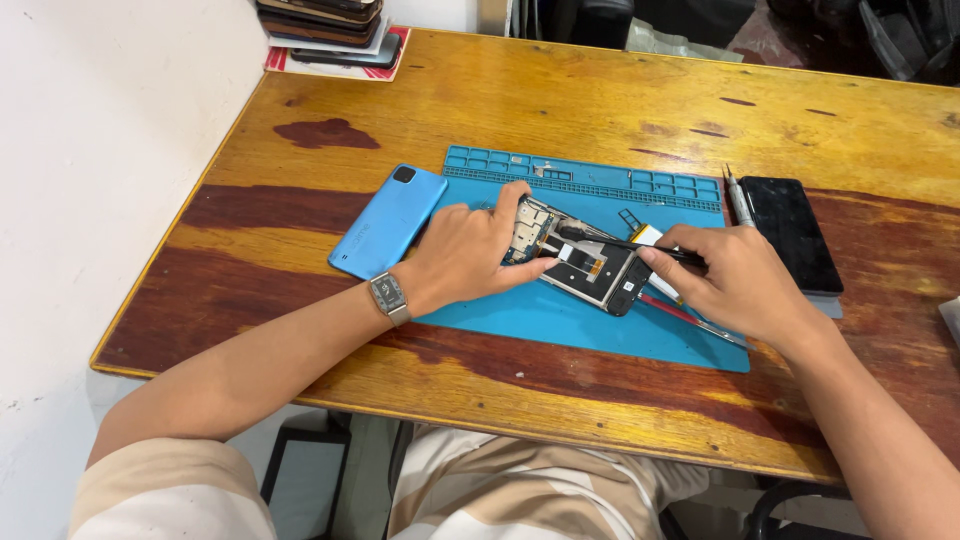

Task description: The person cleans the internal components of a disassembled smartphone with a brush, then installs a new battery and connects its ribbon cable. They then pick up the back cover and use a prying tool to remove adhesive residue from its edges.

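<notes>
**Opened phone held on the repair mat**

Under both hands, a rubbery blue repair mat (pixel 560 320) covers glossy wood. The left hand (pixel 470 250) presses flat on the opened phone (pixel 585 262). The right hand (pixel 735 280) pinches a thin black tool (pixel 625 243) over it.

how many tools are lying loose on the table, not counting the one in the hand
2. A grey screwdriver lies beside the black screen panel, off the blue mat's right edge. A red-handled tool lies on the mat under the right hand. Others may be hidden by the hands.
</notes>
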